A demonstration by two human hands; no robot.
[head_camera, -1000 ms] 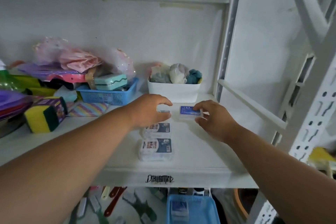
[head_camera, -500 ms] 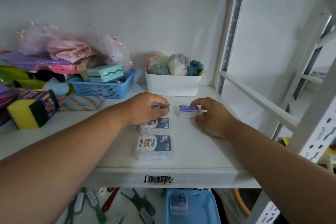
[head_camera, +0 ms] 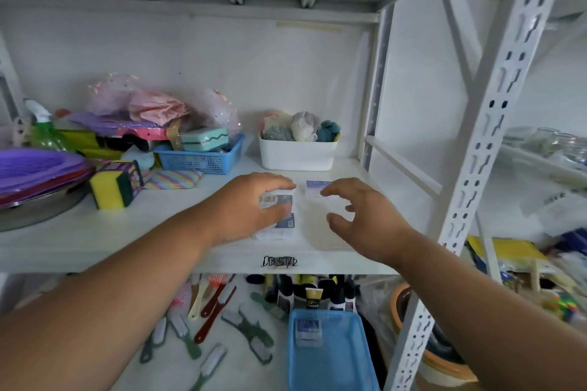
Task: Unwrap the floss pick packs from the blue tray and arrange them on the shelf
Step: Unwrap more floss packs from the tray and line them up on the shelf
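On the white shelf [head_camera: 158,232] a column of clear floss pick packs with blue-and-white labels [head_camera: 279,219] lies mostly under my left hand [head_camera: 251,206], whose fingers rest over them. A separate pack [head_camera: 316,190] lies to the right, near the white tub. My right hand [head_camera: 359,216] hovers just in front of that pack, fingers spread, holding nothing. On the lower shelf stands the blue tray [head_camera: 336,355] with one pack [head_camera: 308,328] inside at its far end.
A white tub of cloths [head_camera: 297,155] stands behind the packs. A blue basket [head_camera: 200,159], sponges [head_camera: 116,184] and purple plates [head_camera: 35,168] crowd the left. The rack's upright post [head_camera: 476,168] rises at the right. Brushes [head_camera: 216,327] lie scattered on the lower shelf.
My right hand has let go of the right-hand pack and drawn back with fingers spread. My left hand has slid back over the nearer packs. The view tilted down slightly.
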